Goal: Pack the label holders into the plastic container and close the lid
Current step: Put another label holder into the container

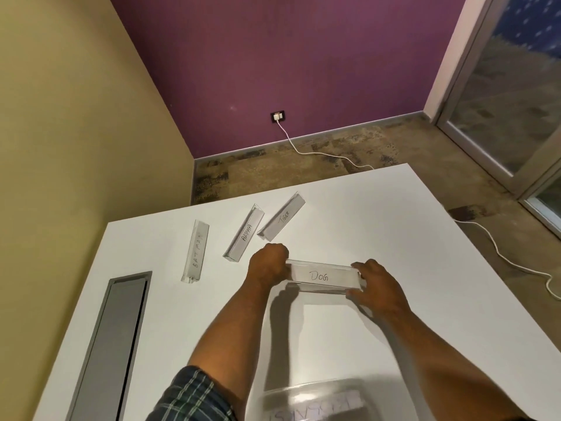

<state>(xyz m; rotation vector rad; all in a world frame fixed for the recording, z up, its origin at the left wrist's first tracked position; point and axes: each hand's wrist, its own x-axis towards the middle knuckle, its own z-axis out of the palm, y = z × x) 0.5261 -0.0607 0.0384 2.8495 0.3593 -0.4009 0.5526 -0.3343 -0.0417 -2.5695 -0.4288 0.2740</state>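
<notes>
I hold a clear label holder marked DOG (321,276) level above the white table (425,238). My left hand (268,264) grips its left end and my right hand (378,287) grips its right end. Three more label holders lie on the table beyond my hands: BATMAN (196,252) at the left, ALPHA (244,233) in the middle, TIGER (282,221) to the right. The clear plastic container (315,396) sits blurred at the bottom edge, with a lettered holder visible inside it. Its lid is not discernible.
A grey cable slot (115,338) runs along the table's left side. A tan wall stands close on the left. A white cable (504,259) trails over the floor to the right of the table, and a glass door stands at the far right.
</notes>
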